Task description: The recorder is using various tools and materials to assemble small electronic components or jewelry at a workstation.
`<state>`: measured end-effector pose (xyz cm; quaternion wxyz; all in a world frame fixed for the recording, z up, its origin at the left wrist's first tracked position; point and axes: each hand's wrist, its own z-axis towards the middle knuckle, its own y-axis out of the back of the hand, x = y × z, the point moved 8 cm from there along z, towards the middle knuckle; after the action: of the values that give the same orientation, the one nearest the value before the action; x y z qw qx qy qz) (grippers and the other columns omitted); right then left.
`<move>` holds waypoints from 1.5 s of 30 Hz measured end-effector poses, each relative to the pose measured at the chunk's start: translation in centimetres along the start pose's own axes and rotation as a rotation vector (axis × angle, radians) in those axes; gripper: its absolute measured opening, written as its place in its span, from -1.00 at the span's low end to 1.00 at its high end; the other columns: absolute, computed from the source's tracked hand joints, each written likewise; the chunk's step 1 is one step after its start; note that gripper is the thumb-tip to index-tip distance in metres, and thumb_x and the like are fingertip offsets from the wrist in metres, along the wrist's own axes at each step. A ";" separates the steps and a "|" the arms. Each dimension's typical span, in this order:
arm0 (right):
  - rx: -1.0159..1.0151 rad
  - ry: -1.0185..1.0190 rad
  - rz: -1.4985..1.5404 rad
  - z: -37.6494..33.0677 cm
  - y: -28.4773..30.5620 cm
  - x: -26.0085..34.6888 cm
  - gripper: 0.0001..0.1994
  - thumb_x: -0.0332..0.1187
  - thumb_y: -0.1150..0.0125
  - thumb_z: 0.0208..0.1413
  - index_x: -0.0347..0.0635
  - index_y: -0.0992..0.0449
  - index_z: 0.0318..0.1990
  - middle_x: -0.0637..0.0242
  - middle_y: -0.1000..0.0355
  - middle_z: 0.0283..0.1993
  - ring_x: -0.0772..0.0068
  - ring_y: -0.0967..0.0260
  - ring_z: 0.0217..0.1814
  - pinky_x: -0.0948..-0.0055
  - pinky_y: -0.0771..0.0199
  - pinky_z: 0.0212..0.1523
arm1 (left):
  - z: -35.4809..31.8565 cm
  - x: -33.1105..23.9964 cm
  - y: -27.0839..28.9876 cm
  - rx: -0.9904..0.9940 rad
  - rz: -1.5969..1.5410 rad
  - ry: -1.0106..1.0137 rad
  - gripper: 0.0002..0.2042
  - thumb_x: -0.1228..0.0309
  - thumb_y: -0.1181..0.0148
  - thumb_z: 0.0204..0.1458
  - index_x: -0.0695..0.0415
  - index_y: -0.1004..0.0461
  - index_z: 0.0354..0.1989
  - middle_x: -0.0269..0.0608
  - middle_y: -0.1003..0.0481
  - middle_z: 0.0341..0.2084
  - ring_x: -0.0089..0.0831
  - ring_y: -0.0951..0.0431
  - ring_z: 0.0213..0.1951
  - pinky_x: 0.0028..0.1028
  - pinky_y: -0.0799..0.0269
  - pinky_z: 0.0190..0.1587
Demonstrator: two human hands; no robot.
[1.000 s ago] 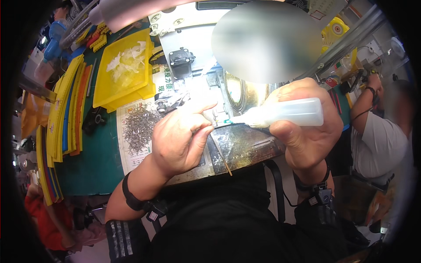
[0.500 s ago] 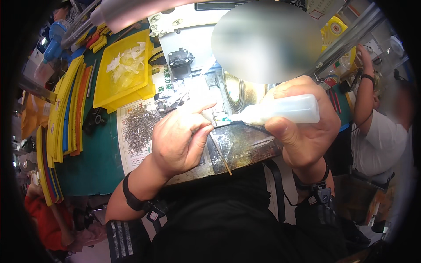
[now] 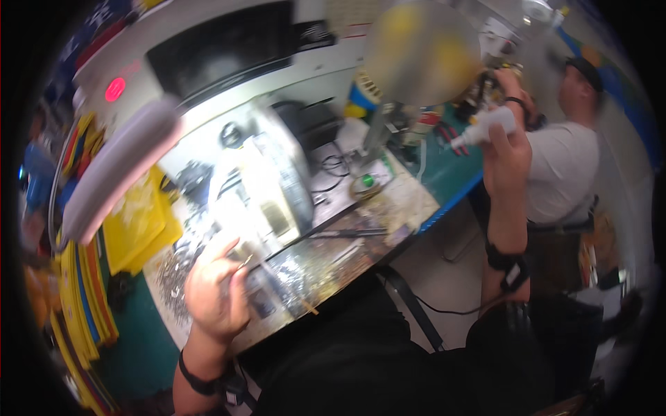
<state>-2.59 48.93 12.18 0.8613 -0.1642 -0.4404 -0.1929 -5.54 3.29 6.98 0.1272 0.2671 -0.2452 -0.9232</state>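
Observation:
My left hand rests on a worn, shiny work plate at the bench's near edge, its fingers pinched on a small thin part. A thin stick lies on the plate beside it. My right hand is raised far to the right, clear of the bench, shut around a white squeeze bottle whose nozzle points left. The picture is blurred by motion.
A heap of small metal parts lies left of my hand. Yellow trays and coloured stacked trays fill the left. A dark monitor stands behind. A person in a white shirt works at the right.
My right hand has swung the white bottle up and away to the right, off the work plate. The view has turned right. My left hand stays on the plate.

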 end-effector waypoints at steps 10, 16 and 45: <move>-0.179 0.215 -0.332 12.3 4.7 3.1 -0.66 -0.30 -0.38 0.16 -0.32 -0.55 -0.01 0.22 -0.57 -0.08 0.42 -0.55 -0.14 0.40 -0.57 -0.08 | -0.6 0.5 -0.9 0.042 -0.073 0.018 -0.98 0.61 -0.07 0.21 0.31 -0.40 -0.27 0.27 -0.52 0.03 0.03 -0.53 0.14 -0.15 -0.32 0.28; 0.029 0.189 -0.953 14.1 -0.6 -0.3 -0.59 -0.12 -0.42 0.15 -0.36 -0.59 -0.10 0.22 -0.60 -0.27 0.44 -0.55 -0.28 0.48 -0.54 -0.20 | -0.9 0.6 -0.5 0.034 -0.067 0.020 -0.98 0.62 -0.06 0.20 0.32 -0.40 -0.27 0.29 -0.52 0.02 0.02 -0.54 0.13 -0.16 -0.33 0.27; 0.783 -0.241 -0.301 -10.0 -14.1 -0.4 -0.86 -0.49 -0.31 0.03 -0.33 -0.61 -0.25 0.29 -0.53 -0.37 0.58 -0.45 -0.32 0.59 -0.39 -0.25 | -0.1 -0.4 -0.4 0.013 -0.064 -0.034 -0.89 0.65 -0.24 0.09 0.27 -0.45 -0.24 0.23 -0.58 -0.06 0.04 -0.61 0.04 -0.23 -0.47 0.13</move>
<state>-2.52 32.18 7.88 0.7632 0.2196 -0.5968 -0.1144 -5.21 3.77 6.84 0.0918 0.2599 -0.2446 -0.9296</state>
